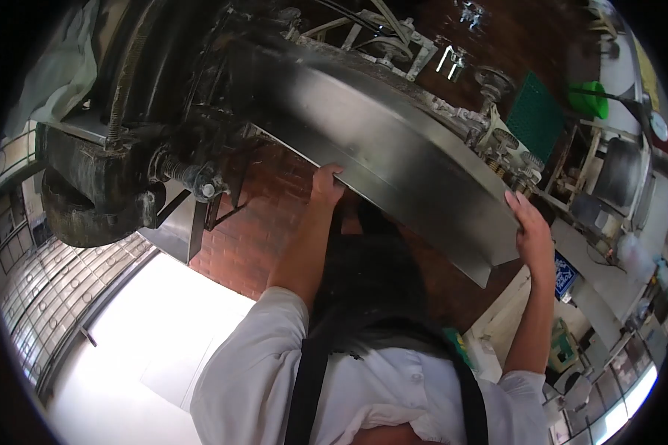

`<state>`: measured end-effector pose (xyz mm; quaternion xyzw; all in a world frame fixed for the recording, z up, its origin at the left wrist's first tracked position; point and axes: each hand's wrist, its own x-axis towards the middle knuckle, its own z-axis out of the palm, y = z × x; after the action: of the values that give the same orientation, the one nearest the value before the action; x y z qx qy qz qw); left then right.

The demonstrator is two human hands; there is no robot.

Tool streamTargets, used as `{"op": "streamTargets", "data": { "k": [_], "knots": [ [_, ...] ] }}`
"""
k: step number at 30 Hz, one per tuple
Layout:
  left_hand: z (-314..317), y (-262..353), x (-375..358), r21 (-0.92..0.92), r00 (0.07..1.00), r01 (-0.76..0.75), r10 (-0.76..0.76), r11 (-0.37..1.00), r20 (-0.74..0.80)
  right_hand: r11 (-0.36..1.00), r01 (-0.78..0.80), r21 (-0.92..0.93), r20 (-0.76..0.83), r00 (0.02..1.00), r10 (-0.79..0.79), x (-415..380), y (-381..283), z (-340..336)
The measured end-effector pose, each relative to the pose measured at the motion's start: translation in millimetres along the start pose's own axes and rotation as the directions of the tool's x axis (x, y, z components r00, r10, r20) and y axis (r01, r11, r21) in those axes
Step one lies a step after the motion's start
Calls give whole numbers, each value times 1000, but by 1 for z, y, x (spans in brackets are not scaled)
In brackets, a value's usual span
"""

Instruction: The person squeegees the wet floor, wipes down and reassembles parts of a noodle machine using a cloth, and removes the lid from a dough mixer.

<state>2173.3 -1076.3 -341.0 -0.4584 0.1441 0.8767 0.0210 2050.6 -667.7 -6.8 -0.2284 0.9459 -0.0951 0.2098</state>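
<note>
A long, shiny metal panel (393, 144) with bent edges slants across the middle, from the dark machine at upper left down to the right. My left hand (326, 184) is closed on its near lower edge, around the middle of its length. At the panel's right end, my right hand (528, 222) rests with fingers over the upper corner; its palm side is hidden. The panel's left end lies beside the machine (89, 193), and I cannot tell whether they touch.
Gears and shafts (505, 141) run behind the panel's far edge. A threaded bolt (189, 176) sticks out of the machine at left. A green mesh sheet (536, 115), a green container (588, 100) and a cluttered bench (608, 230) stand at right. Red brick floor (252, 222) shows below.
</note>
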Motion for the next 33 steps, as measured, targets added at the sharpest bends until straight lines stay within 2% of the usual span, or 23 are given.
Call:
{"op": "streamTargets", "data": {
  "k": [2,3,5,7,8,9,10,12,16,18,21,24,27,28,29,30,31,32,33],
  "knots": [
    [-13,16,15,140,997,-25,34,990,-62,992,87,90,-34,996,-84,39,22,12],
    [-22,27,24,214,994,-32,52,976,-92,993,58,99,40,997,-62,61,25,15],
    [-53,44,52,502,973,-200,229,841,4,994,-7,105,187,982,-12,106,30,18],
    [-46,70,56,519,964,-203,262,830,-42,999,14,47,246,969,-25,148,44,39],
    [-16,91,41,398,967,-129,205,908,-153,1000,4,29,252,968,-11,164,31,40],
    [1,100,36,350,959,-98,183,932,-217,1000,-5,10,256,967,2,181,18,41],
    [18,109,30,298,947,-72,159,952,-279,999,34,38,215,976,-42,196,30,55],
    [29,113,34,369,922,-83,213,926,-325,989,115,88,126,984,-125,221,55,90],
    [33,106,53,376,915,-85,222,923,-338,993,73,90,153,985,-86,232,63,97],
    [33,102,41,357,928,-116,229,927,-295,995,43,88,121,991,-54,227,67,103],
    [54,93,9,396,913,-135,269,908,-306,995,-85,58,159,985,75,212,73,110],
    [10,113,54,345,927,-96,210,934,-311,987,29,161,-17,1000,-26,215,82,142],
    [14,137,71,314,880,-87,220,946,-420,987,66,144,-68,996,-57,240,48,138],
    [9,137,68,637,887,-141,383,758,-259,985,45,167,-89,996,-31,245,41,145],
    [4,136,61,862,877,-202,477,465,-51,982,33,188,-110,994,-12,250,34,155],
    [2,140,53,971,861,-231,453,-60,233,978,25,206,-144,990,5,255,27,160],
    [1,144,44,793,773,-223,393,-567,498,996,40,80,-140,990,-29,255,23,166],
    [12,134,29,957,869,-290,423,20,255,991,97,95,-249,966,-70,248,17,162],
    [35,120,8,630,939,-199,330,751,-97,983,155,102,-360,926,-109,235,8,155]
  ]
}}
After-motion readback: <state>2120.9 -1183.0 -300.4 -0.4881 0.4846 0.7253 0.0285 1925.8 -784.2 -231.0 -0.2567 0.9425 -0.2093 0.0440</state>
